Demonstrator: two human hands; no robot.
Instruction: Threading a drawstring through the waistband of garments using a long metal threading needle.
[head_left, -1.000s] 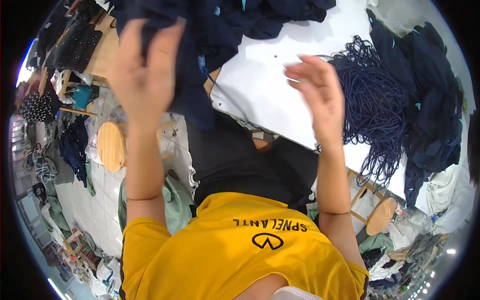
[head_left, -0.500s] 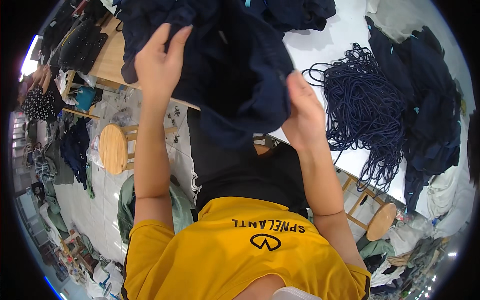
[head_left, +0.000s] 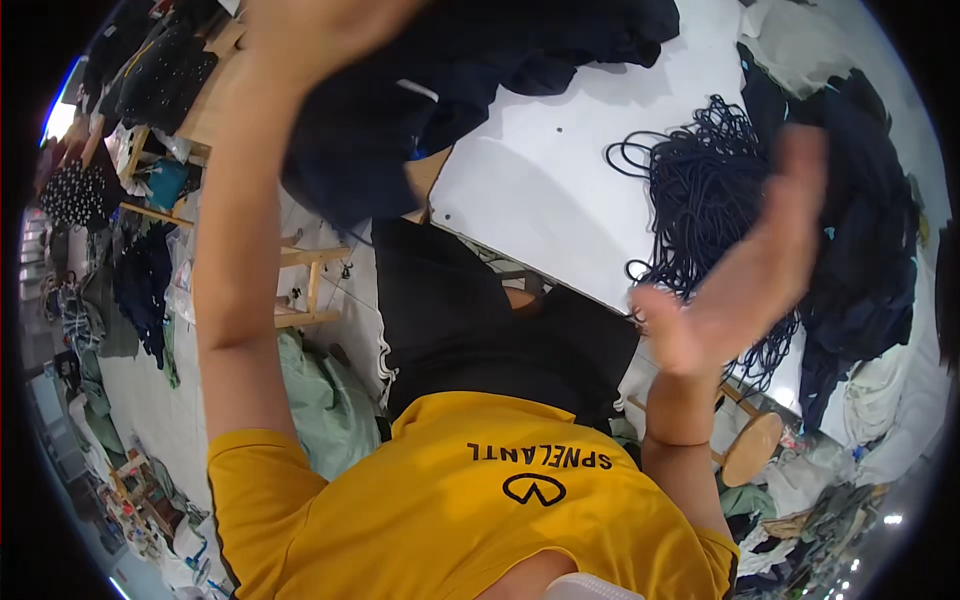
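Note:
My left hand point(head_left: 318, 28) is raised at the top edge and blurred, gripping a dark navy garment point(head_left: 372, 140) that hangs down over the near edge of the white table point(head_left: 545, 190). Off to the right, my right hand point(head_left: 745, 265) is open, palm flat and holding nothing. It hovers in front of a tangled pile of navy cords point(head_left: 690, 170) lying on the table. More dark garments point(head_left: 560, 35) are heaped at the table's far side.
A heap of dark clothes point(head_left: 865, 230) lies right of the cords. A round wooden stool point(head_left: 752, 448) stands at the lower right. A wooden frame point(head_left: 305, 290) and pale green fabric point(head_left: 325, 400) sit on the floor to the left, with more clothing piles along the left rim.
My right hand has let go of the navy garment and swung out to the right, open. My left hand has lifted the garment higher, toward the top edge.

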